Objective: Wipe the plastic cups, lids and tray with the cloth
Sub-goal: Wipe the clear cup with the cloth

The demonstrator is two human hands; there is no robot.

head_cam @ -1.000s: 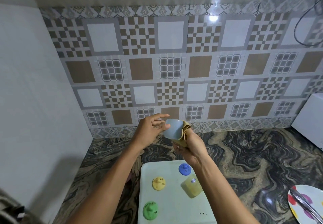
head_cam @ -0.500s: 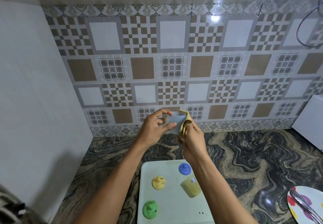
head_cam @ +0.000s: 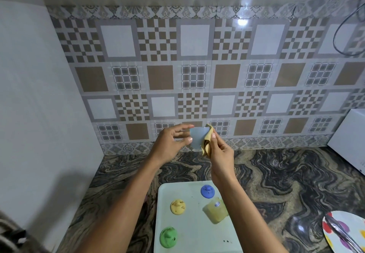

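The right hand point(head_cam: 219, 150) pinches a yellow cloth point(head_cam: 207, 143) against the side of a pale blue cup point(head_cam: 198, 138), its grip closed on cloth and cup, mid-frame in front of the tiled wall. The left hand point(head_cam: 169, 144) has its fingers spread, fingertips at the cup's left edge; half a second ago thumb and finger clasped the cup, now that grip has loosened and looks open. The cup stands roughly upright, its long axis near vertical, wider end up, narrow base down; a second ago it lay tilted with its mouth toward the left hand. Below, on the marbled worktop point(head_cam: 276, 173), lies a white tray point(head_cam: 189, 233) at lower centre with a blue lid point(head_cam: 207, 191), a yellow lid point(head_cam: 178, 207), a green lid point(head_cam: 168, 237) and a yellow cup point(head_cam: 215, 210) lying on its side, partly hidden by the right forearm. A dotted plate point(head_cam: 335, 231) with tongs point(head_cam: 341, 233) sits at lower right.
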